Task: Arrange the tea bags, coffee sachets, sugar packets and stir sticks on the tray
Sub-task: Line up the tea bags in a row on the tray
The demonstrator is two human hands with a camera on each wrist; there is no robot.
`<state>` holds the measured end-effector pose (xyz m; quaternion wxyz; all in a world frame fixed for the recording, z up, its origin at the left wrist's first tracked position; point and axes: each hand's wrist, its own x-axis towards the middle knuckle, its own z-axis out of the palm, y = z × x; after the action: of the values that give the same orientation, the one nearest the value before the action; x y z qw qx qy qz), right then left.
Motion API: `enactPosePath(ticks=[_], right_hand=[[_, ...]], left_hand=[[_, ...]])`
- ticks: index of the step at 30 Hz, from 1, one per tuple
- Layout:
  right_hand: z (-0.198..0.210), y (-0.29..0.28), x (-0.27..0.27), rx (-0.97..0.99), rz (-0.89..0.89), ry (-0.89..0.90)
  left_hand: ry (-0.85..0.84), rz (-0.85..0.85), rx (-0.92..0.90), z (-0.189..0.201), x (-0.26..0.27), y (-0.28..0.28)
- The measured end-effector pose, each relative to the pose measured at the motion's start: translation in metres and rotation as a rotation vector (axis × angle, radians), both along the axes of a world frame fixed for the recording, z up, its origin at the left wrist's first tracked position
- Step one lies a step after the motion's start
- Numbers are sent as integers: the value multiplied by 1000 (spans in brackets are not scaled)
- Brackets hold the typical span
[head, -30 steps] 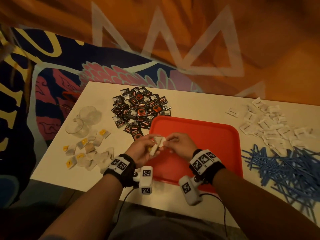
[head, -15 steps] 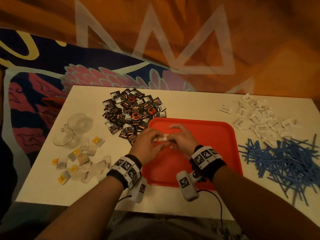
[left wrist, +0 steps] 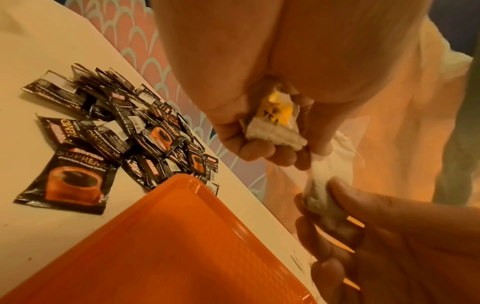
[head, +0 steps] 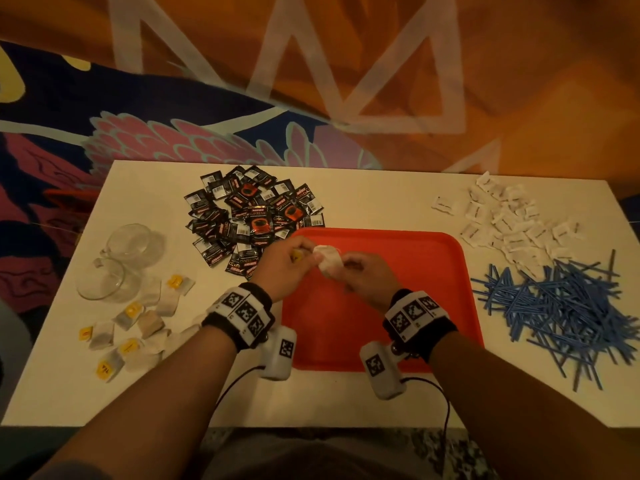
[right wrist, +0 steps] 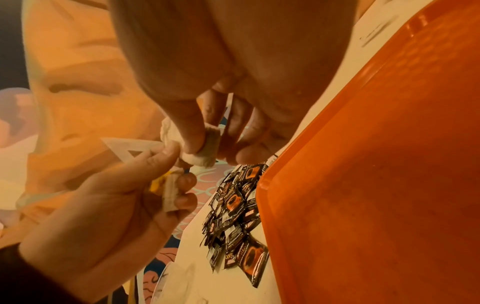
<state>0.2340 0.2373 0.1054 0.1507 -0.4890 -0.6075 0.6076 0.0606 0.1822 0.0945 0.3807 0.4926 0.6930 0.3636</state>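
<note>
Both hands meet above the far left part of the red tray (head: 381,327). My left hand (head: 300,255) grips a folded tea bag with a yellow tag (left wrist: 275,120). My right hand (head: 346,269) pinches a second white tea bag (head: 329,262) between thumb and fingers; in the right wrist view this bag (right wrist: 206,147) sits just above the left hand's tagged bag (right wrist: 168,192). More tea bags (head: 138,323) lie at the left. Coffee sachets (head: 249,216) are piled behind the tray's left corner. Sugar packets (head: 509,220) and blue stir sticks (head: 561,303) lie at the right.
Two clear glass cups (head: 114,265) stand on the white table (head: 311,400) at the left, behind the tea bags. Cables run from the wrist cameras over the table's near edge. Patterned orange and blue fabric lies beyond the far edge.
Both hands have moved together away from me, from the tray's left edge to over its far left part, still holding the tea bags between them.
</note>
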Motion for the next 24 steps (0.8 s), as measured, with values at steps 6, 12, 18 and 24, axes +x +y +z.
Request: enactPosePath(ticks=[6,12,18,24], right_hand=[[-13,10,-12,-35,-70,4],[-61,34,-42,0,-52,-194],[-97,66,-70,-44,-21,-414],[-103,87,-90,-105,-61,-445]], left_hand=[[12,47,-41,-8,-9,18],[41,300,-146,-32,-31,16],[-28,403,-216,-62,-57,-20],[-55,433,-233,-72,-74,-50]])
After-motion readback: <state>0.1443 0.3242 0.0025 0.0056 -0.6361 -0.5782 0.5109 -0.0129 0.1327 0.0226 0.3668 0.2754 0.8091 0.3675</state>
